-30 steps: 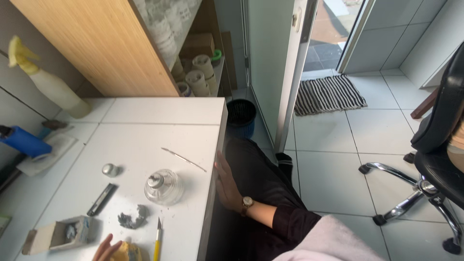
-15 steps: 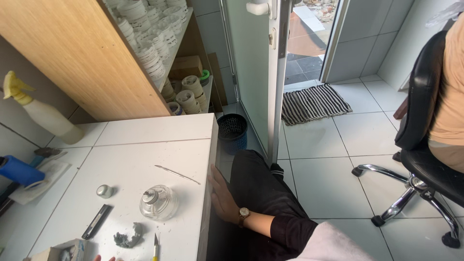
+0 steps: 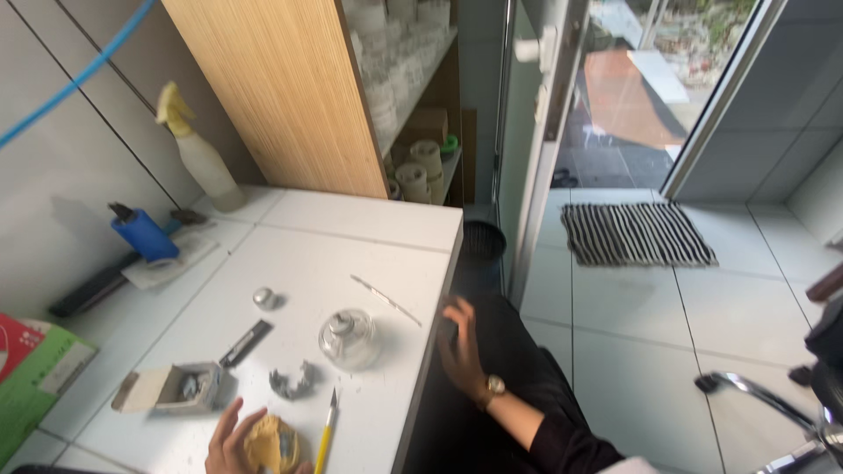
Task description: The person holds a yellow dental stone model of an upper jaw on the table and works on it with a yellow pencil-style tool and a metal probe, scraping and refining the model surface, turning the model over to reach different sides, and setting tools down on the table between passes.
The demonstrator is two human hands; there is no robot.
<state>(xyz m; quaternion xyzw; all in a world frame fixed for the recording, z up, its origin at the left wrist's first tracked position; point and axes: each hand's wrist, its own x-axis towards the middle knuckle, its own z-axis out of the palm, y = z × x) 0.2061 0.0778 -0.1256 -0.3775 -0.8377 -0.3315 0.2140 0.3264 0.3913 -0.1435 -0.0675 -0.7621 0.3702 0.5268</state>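
Observation:
My left hand (image 3: 226, 441) sits at the bottom edge of the white table (image 3: 369, 224), cupped around a yellow lump (image 3: 270, 444). Just right of it lies a yellow-handled blade tool (image 3: 325, 430). My right hand (image 3: 459, 345), with a watch on its wrist, hovers beside the table's right edge with fingers spread and nothing in it. Near the hands are a small glass burner (image 3: 349, 339), a grey metal piece (image 3: 292, 384), a small open box (image 3: 172, 390), a black bar (image 3: 245, 343), a round metal cap (image 3: 263, 298) and a thin wire (image 3: 386, 300).
A spray bottle (image 3: 200, 160), a blue cylinder (image 3: 144, 235) and a green box (image 3: 33, 372) line the left wall. A wooden shelf unit (image 3: 290, 88) holds rolls. On the floor are a dark bin (image 3: 483, 239), a striped mat (image 3: 634, 235) and an office chair base (image 3: 773, 399).
My right hand has lifted off the table edge and spread its fingers. My left hand with the yellow lump has come back into view at the bottom. The person on the chair has left the view.

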